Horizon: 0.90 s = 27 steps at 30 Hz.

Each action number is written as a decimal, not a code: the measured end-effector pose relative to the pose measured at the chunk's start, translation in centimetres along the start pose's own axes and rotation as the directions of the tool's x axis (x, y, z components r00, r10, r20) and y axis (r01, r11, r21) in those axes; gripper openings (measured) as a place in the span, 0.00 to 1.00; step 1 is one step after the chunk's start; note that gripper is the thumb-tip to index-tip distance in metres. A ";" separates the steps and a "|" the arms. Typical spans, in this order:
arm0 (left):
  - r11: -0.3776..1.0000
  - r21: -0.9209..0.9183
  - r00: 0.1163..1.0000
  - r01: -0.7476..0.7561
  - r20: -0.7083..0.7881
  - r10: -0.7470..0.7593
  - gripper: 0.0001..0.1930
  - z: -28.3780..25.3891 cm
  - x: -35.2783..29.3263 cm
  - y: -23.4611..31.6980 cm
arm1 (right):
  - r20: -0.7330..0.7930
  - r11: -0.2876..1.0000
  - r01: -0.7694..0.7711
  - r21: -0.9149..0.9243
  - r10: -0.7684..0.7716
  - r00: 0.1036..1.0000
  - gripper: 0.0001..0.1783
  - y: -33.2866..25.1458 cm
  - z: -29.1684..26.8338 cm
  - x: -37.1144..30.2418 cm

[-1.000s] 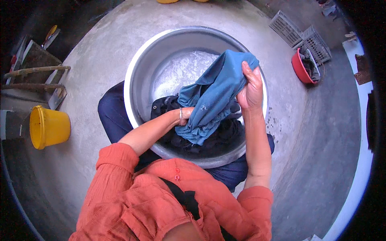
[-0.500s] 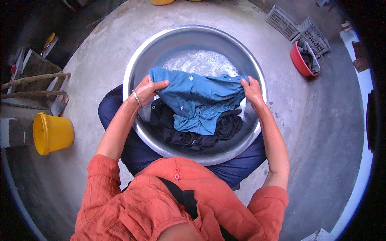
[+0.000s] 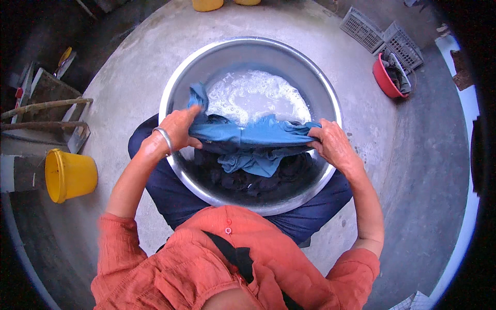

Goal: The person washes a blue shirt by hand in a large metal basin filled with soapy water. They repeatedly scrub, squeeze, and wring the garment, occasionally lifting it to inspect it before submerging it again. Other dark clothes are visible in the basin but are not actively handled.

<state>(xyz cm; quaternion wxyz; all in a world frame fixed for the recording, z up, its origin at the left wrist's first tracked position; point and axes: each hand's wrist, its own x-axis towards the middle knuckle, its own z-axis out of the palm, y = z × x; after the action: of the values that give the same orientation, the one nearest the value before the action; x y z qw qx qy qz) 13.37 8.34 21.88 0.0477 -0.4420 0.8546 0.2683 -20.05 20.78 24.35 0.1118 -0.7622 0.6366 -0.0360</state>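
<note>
A wet blue garment (image 3: 258, 133) is stretched across the wide metal basin (image 3: 178, 77), its lower folds hanging down over dark clothes. My left hand (image 3: 178, 129), with a bangle at the wrist, grips its left end, and a loose flap sticks up beside the fingers. At the other end my right hand (image 3: 335, 144) pinches the cloth near the basin's right rim. Foamy water (image 3: 258, 98) lies in the far half of the basin. Black clothes (image 3: 248, 178) sit bunched in the near half, partly hidden by the blue cloth.
A yellow bucket (image 3: 72, 175) stands on the floor to the left, near wooden poles (image 3: 46, 107). At the far right are a red tub (image 3: 387, 77) with dark cloth in it and grey plastic crates (image 3: 361, 30). Yellow containers (image 3: 207, 4) show at the top edge.
Both hands have moved lower and slightly outward. The blue garment has gone from a hanging spread to a tighter, narrower stretch, uncovering more of the foamy water.
</note>
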 end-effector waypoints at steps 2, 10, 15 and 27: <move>0.990 0.143 0.999 -0.011 0.034 0.006 0.19 0.0 0.3 0.5 | -0.096 1.000 0.012 0.019 -0.010 0.995 0.11 0.0 -0.2 0.0; 0.628 -0.312 0.695 -0.713 -0.194 0.692 0.09 -5.8 -1.1 1.2 | -0.364 0.347 0.293 0.891 0.161 0.917 0.05 -2.7 -4.2 -0.8; 0.775 -0.608 0.969 -0.171 0.038 0.244 0.07 -5.9 2.4 0.6 | -0.489 0.734 0.126 0.667 0.304 0.817 0.06 0.6 -4.3 2.7; 0.981 -0.195 0.920 -0.016 -0.386 -0.062 0.40 14.6 19.2 -8.4 | -0.162 0.805 -0.367 0.467 0.486 0.859 0.38 14.2 17.9 14.4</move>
<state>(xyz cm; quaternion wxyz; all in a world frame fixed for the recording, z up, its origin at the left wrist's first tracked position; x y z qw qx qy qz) 6.06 -2.24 -0.12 -0.1636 -0.4991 0.8115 0.2562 -27.51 6.56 2.61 0.1893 -0.5430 0.7788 -0.2505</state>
